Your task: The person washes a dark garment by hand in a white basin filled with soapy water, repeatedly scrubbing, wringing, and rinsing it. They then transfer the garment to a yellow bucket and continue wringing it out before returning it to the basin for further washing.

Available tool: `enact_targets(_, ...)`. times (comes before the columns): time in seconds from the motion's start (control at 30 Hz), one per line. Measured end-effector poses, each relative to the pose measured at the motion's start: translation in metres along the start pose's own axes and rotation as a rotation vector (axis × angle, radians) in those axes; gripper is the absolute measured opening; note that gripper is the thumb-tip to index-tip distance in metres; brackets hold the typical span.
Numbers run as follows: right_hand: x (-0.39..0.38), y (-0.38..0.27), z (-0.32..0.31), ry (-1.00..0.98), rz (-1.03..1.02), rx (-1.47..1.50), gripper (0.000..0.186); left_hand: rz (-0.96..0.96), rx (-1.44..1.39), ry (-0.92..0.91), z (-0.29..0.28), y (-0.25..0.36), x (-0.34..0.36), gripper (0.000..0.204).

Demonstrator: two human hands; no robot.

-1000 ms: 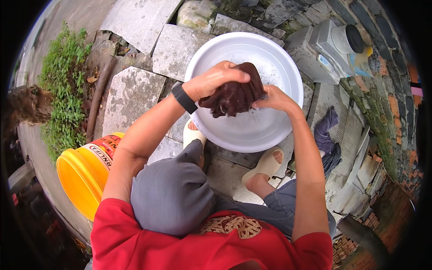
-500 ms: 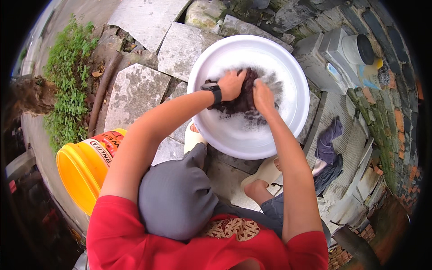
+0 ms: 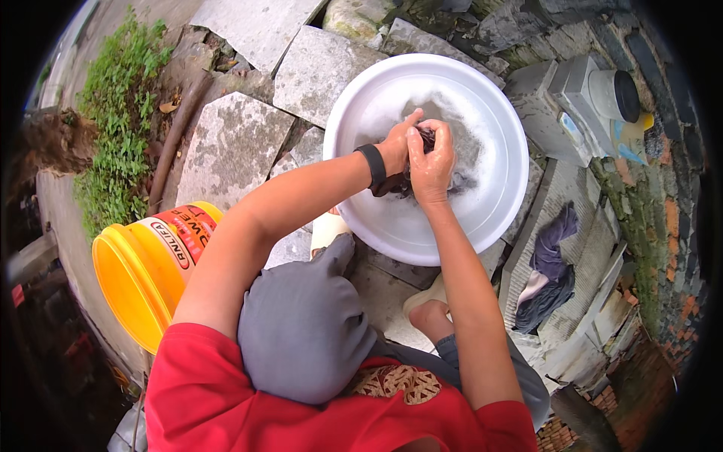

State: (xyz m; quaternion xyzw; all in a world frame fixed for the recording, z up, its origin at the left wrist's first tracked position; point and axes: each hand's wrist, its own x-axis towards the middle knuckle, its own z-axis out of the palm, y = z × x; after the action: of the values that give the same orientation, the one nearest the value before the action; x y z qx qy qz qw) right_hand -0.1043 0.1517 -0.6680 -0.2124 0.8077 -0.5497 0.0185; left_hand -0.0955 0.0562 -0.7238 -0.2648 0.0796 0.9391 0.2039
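Grey stone slabs (image 3: pixel 237 143) pave outdoor ground; brick wall (image 3: pixel 666 203) at right, green plants (image 3: pixel 120 135) at left. White basin (image 3: pixel 493 215) on slabs, foamy water (image 3: pixel 471 124) inside. Dark brown cloth (image 3: pixel 392 185) bunched in basin, left hand (image 3: pixel 397 148) and right hand (image 3: pixel 431 163) curled closed around it; visible parts run lower left to upper right, true long axis hidden.

Stone paving (image 3: pixel 233 143) — white basin (image 3: pixel 493 218), yellow bucket (image 3: pixel 154 260)

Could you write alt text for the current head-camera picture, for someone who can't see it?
A person's left hand and right hand hold a dark brown cloth in a white basin of sudsy water. A yellow bucket is at left; crumpled dark fabric lies on a ridged slab at right.
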Motion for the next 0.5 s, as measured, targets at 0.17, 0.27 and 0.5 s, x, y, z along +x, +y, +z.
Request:
enact_targets(0.17,0.036,0.052,-0.017,0.031,0.199,-0.162,0.017,0.315,0.707,0.682,0.059,-0.043,-0.012,0.040)
enact_targets(0.27,0.028,0.027,-0.010,0.078,0.086,-0.193,0.021,0.251,0.619,0.706,0.058,-0.031,-0.017,0.035)
enact_targets(0.5,0.019,0.026,-0.020,0.077,0.116,-0.071,0.026,0.216,0.579,0.603,0.065,-0.042,-0.034,0.034)
